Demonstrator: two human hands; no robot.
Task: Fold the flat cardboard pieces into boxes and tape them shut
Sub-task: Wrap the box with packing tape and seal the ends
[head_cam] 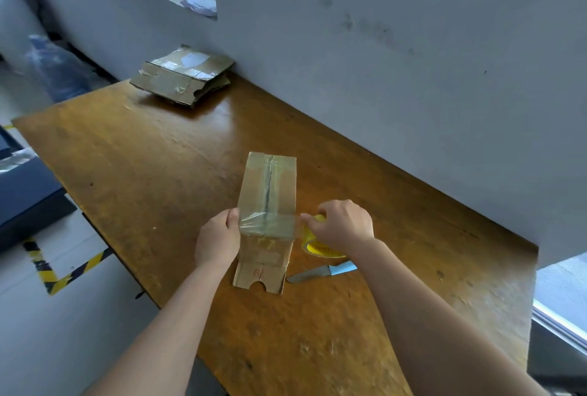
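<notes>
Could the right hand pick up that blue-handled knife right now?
Likely yes, once freed: the knife lies uncovered on the table close by the right hand, nothing between, but that hand now grips the tape roll.

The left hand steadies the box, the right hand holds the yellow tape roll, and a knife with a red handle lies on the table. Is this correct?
No. The head view shows the knife has a blue handle, not red. The rest holds: the left hand steadies the box, the right hand holds the yellow tape roll, and the knife lies on the table.
</notes>
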